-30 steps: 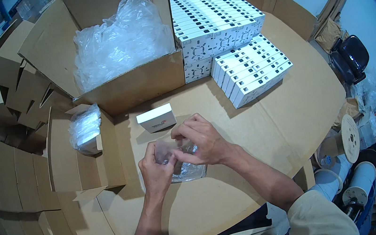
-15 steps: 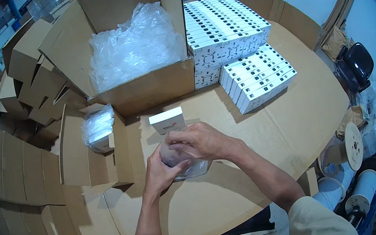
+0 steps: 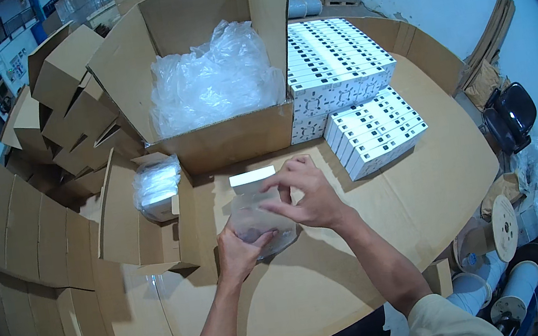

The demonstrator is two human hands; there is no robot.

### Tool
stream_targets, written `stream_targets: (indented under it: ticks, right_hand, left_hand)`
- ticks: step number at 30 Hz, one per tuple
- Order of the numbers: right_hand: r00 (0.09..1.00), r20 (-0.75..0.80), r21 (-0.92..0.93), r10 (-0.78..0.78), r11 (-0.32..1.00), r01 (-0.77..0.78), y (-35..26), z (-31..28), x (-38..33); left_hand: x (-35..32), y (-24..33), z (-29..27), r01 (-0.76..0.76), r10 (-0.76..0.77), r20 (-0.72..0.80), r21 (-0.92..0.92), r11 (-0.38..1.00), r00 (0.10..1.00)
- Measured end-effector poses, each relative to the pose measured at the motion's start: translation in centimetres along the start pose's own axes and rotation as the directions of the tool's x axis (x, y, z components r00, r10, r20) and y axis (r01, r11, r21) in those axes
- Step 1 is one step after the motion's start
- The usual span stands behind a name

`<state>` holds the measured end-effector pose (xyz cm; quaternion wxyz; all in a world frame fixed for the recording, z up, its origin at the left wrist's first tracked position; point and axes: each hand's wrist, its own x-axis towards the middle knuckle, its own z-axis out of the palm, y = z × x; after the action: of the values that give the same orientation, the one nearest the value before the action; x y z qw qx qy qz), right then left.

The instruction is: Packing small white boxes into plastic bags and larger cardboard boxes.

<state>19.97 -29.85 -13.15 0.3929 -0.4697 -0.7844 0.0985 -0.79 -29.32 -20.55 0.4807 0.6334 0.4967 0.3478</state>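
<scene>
And there it is: the right hand [image 3: 312, 196] has let go of its pinch! A second ago both hands were bunched together on the clear plastic bag [image 3: 253, 219]; now the right thumb and fingers stand parted, up by the white carton [image 3: 252, 180]. Whether those fingertips brush the carton or the bag's upper edge, I can't tell from here. The left hand [image 3: 236, 254] has the bag to itself, fingers curled around its near side, thumb pressed across the front. So the bag now hangs on one grip, and the right hand is free to work.

The white carton sits on the tabletop [image 3: 387, 241] just behind the bag, its lower part hidden.

Now the edges! Close on the left, the small open cardboard box [image 3: 186, 236] crowds the left hand, plastic-wrapped packages [image 3: 157, 188] inside it. Beyond the carton, the big cardboard box [image 3: 231, 137] walls off the far side, clear plastic piled within. Far right, the lower stack of white cartons [image 3: 376, 130] hems the reach. The roomiest stretch runs right of the right forearm, out to the tabletop's curving rim.
</scene>
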Motion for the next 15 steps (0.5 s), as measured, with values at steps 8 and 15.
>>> stream_targets:
  ticks: [8,15]
  right_hand:
    - [0.922,-0.218,0.415,0.32,0.885,-0.21,5.8,3.0,-2.2]
    - [0.939,-0.085,0.658,0.334,0.726,-0.199,7.1,6.0,-2.0]
  left_hand:
    - [-0.4,-0.6,0.1,-0.077,0.071,-0.099,-0.055,0.996,0.993]
    - [0.3,-0.4,-0.3,-0.028,0.016,-0.112,-0.1,0.995,0.994]
